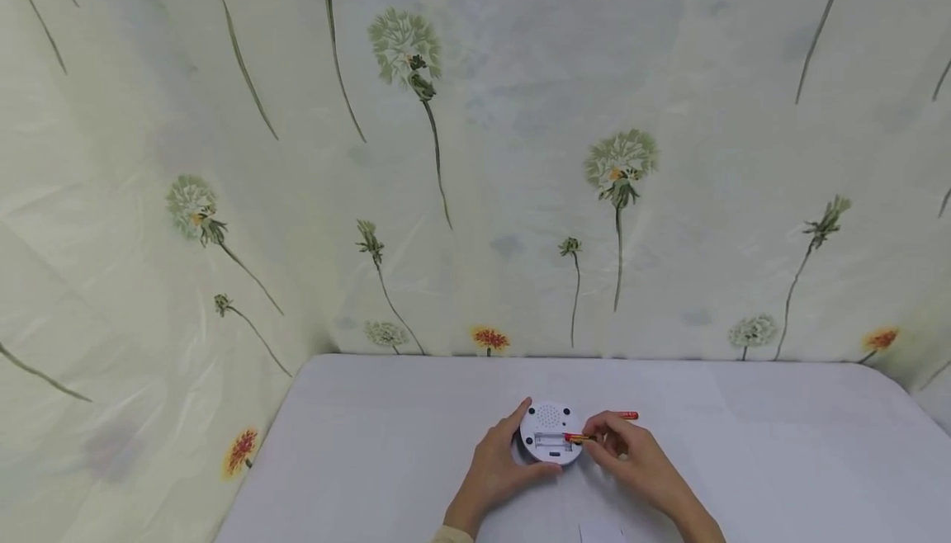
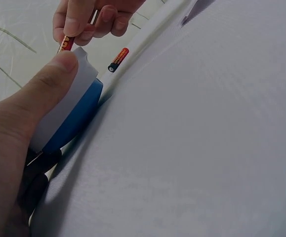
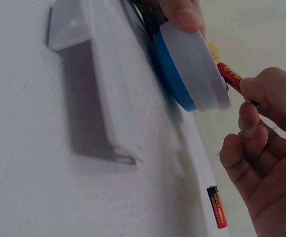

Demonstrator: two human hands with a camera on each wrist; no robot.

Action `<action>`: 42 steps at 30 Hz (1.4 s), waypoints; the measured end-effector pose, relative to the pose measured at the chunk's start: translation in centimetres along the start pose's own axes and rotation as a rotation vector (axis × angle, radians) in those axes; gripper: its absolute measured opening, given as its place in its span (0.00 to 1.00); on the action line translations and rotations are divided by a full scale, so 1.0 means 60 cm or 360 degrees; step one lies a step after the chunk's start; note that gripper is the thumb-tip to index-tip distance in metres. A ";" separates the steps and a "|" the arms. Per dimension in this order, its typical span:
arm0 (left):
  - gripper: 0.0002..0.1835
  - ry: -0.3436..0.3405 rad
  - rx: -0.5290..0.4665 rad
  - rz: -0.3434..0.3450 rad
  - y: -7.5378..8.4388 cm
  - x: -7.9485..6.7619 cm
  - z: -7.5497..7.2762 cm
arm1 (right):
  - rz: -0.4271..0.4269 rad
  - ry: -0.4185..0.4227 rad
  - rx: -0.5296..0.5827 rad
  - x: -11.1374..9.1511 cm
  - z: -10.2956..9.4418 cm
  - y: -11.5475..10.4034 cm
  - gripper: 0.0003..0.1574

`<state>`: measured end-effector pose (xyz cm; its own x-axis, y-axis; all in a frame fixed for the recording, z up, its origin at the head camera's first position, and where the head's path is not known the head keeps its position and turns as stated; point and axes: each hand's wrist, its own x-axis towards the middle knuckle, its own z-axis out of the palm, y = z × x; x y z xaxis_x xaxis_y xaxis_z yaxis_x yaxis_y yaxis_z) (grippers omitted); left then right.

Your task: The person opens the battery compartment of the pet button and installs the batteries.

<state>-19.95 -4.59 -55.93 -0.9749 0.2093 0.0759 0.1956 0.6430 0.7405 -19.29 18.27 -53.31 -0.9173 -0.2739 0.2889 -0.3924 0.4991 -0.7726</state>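
Note:
A round white device [image 1: 548, 416] with a blue side [image 2: 78, 116] lies with its speaker holes, dark feet and uncovered battery compartment [image 1: 551, 445] facing up. My left hand [image 1: 496, 465] grips it by the rim, thumb at the near edge and fingers round the far left side. Between thumb and fingertips, my right hand [image 1: 641, 462] pinches a red AAA-type battery [image 3: 229, 76], tilted, with one end at the right part of the compartment. Another red and black battery [image 3: 217, 207] lies on the table just beyond the right hand.
A thin white plastic piece [image 3: 115, 94] with a bent end lies on the table close to the right wrist; its edge shows at the bottom of the head view. The table [image 1: 401, 419] has a white cover and meets a flower-printed curtain [image 1: 505, 196] at its far edge.

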 end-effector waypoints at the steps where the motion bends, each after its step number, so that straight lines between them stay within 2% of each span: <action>1: 0.55 0.0007 -0.0003 0.0012 0.000 0.001 -0.001 | -0.0017 0.0010 -0.0010 0.002 0.001 -0.001 0.10; 6: 0.55 0.0053 -0.0012 0.0085 -0.001 0.005 -0.004 | -0.0076 0.0014 -0.0023 0.009 0.002 -0.006 0.10; 12: 0.54 0.0048 -0.0011 0.0089 -0.002 0.005 -0.004 | -0.0139 -0.0005 -0.0047 0.010 0.006 -0.008 0.12; 18: 0.54 0.0047 -0.0018 0.0108 0.000 0.004 -0.004 | -0.0295 0.0048 -0.0127 0.009 0.014 -0.011 0.15; 23: 0.54 0.0053 0.0001 0.0120 0.003 0.002 -0.004 | -0.0325 0.0101 -0.0249 0.008 0.020 -0.010 0.18; 28: 0.54 0.0059 0.0014 0.0115 0.004 0.001 -0.001 | -0.0387 0.0178 -0.0274 0.007 0.026 -0.007 0.19; 42: 0.55 0.0046 0.0002 0.0098 -0.001 -0.001 0.000 | -0.0217 0.0245 -0.0443 0.011 0.042 -0.027 0.16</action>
<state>-19.90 -4.61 -55.97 -0.9637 0.2269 0.1405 0.2553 0.6304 0.7331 -19.08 15.22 -53.26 -0.8463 -0.2369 0.4771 -0.4958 0.6775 -0.5432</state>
